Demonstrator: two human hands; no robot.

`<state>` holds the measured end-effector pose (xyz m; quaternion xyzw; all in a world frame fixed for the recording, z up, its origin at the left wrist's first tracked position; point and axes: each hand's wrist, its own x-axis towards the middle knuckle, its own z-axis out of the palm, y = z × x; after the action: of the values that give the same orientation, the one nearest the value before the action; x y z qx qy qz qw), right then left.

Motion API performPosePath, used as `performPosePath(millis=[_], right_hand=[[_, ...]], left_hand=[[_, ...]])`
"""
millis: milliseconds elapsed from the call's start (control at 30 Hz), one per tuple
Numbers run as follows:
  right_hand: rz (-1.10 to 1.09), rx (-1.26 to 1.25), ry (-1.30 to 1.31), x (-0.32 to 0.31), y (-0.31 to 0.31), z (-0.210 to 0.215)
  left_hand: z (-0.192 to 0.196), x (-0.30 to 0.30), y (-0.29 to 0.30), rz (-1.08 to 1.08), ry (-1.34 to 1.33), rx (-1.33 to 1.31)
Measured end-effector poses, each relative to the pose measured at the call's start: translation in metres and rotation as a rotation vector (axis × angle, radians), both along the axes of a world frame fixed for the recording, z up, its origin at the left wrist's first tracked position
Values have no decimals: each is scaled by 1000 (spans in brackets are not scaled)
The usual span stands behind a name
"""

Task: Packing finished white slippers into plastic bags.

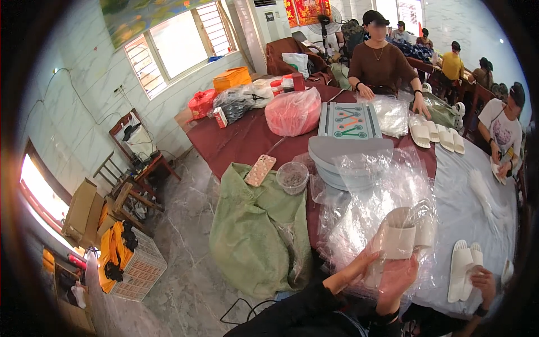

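My left hand (362, 264) and my right hand (400, 276) come together at the lower middle. Between them is a cream slipper (400, 233), its broad strap facing up. A second cream slipper (425, 235) shows beside it, partly covered by clear film. My left fingers close on the slipper's left side, where clear plastic bag film lies around them. My right hand grips its near end from below; some of those fingers are hidden. Many clear plastic bags (351, 216) lie spread under and beyond the slippers.
Grey curved pieces (351, 149) stand stacked beyond the bags. A green sack (247, 236) hangs at the left, with a phone (261, 170) and a plastic tub (292, 177) on it. At right, another person's hand (484, 286) touches cream slippers (461, 269). A co-worker (382, 64) stands across the table.
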<state>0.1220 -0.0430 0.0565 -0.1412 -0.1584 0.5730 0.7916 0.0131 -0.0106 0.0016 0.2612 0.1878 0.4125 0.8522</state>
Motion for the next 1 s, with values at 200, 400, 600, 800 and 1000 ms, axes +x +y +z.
performPosePath(millis=[200,400,600,800,1000], right_hand=[[220,-228,79,3,0,7],[181,-287,22,-4,-1,12],[86,-217,-10,-1,9,4],[325,119,-28,31,27,-53],[131,-214,-207,10,20,-3]], left_hand=[[-16,-2,7,-94,2,-143],[-40,-3,6,-233,-162,-268],[-41,1,-3,-273,-79,-149],[-13,0,3,-281,-105,-338],[5,-12,19,80,-13,-441]])
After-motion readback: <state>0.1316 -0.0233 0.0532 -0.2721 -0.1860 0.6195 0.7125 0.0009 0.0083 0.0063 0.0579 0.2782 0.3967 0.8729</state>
